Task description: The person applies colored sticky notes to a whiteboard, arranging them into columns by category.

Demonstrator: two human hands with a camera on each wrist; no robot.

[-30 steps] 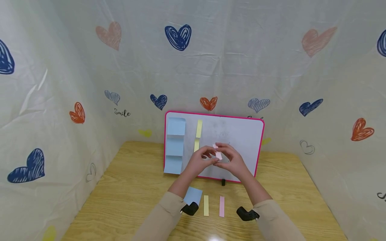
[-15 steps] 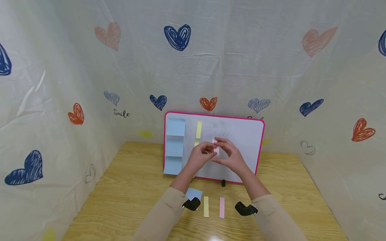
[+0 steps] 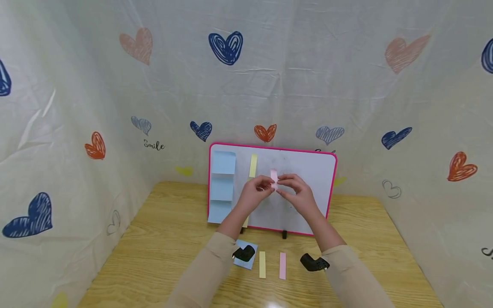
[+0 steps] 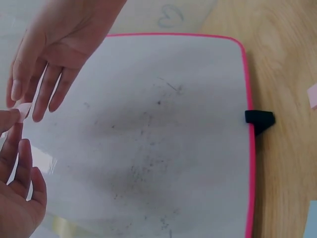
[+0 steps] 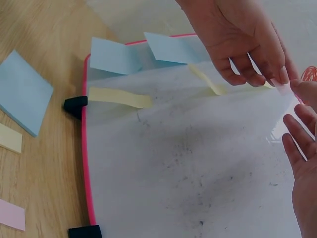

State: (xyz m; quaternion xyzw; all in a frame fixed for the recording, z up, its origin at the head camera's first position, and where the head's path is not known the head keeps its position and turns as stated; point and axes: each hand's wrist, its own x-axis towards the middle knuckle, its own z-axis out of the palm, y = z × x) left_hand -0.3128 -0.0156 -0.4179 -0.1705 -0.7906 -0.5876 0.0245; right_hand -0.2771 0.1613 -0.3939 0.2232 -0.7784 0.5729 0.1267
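Observation:
Both hands meet in front of a whiteboard (image 3: 304, 184) with a pink rim, at a small pink sticky note strip (image 3: 274, 174). My left hand (image 3: 254, 194) pinches the strip between thumb and forefinger from the left. From the right, my right hand (image 3: 302, 197) has thumb and fingertips at the strip's edge, its other fingers spread. In the left wrist view the strip (image 4: 23, 112) shows between the fingertips; in the right wrist view the strip (image 5: 283, 88) is partly hidden by them. Blue sticky notes (image 3: 222, 188) and yellow strips (image 3: 253, 165) are stuck on the board's left.
On the wooden table (image 3: 161, 256) before the board lie a blue sticky note pad (image 3: 246, 261), a yellow strip pad (image 3: 262, 265) and a pink strip pad (image 3: 283, 266). Black feet (image 3: 284, 234) support the board. A heart-printed curtain (image 3: 292, 85) surrounds the table.
Both hands have risen a little up the board with the pink strip, whose top now stands above the fingers. The right fingertips, spread wider half a second ago, have drawn closer together.

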